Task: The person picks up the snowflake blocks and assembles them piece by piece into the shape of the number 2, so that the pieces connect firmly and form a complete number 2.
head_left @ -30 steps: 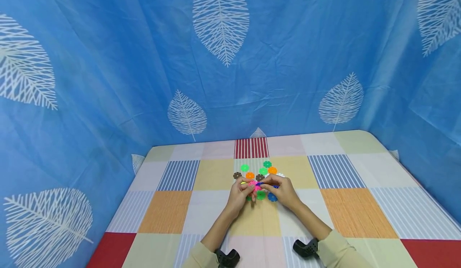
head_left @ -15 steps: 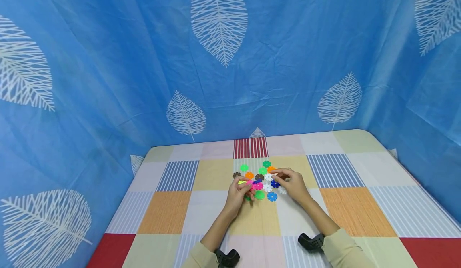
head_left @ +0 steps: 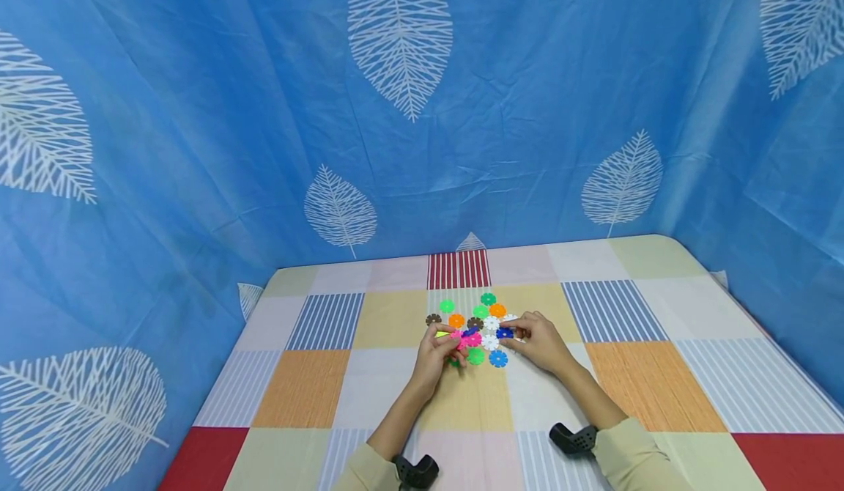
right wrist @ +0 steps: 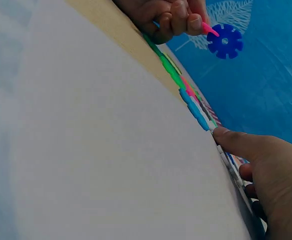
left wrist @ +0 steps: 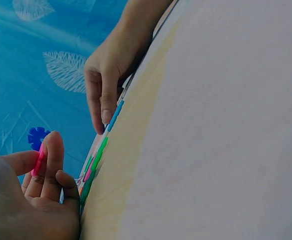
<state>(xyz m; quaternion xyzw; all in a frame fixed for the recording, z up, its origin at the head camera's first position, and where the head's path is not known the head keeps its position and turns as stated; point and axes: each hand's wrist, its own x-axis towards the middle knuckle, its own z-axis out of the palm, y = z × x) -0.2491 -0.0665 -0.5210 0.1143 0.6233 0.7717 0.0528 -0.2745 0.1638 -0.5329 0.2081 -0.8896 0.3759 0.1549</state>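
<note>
My left hand (head_left: 431,360) pinches a pink notched plastic disc (left wrist: 37,162) between thumb and fingers, raised above the table. A dark blue notched disc (right wrist: 227,44) is joined to that pink disc at an angle. My right hand (head_left: 543,343) reaches down to the tabletop, its thumb and finger apart on either side of another dark blue disc (head_left: 504,333). Around both hands lie several more flat discs, among them a pink disc (head_left: 472,339), a white disc (head_left: 490,342), a green disc (head_left: 475,357) and a light blue disc (head_left: 498,359).
Farther back in the cluster are an orange disc (head_left: 497,310), a brown disc (head_left: 433,319) and a bright green disc (head_left: 447,306). A checked cloth (head_left: 464,407) covers the table. Blue leaf-print curtains (head_left: 514,110) stand behind and at both sides.
My right hand has let go of the blue disc joined to the pink one and moved right, down to a dark blue disc on the table. My left hand keeps its pinch nearly unmoved.
</note>
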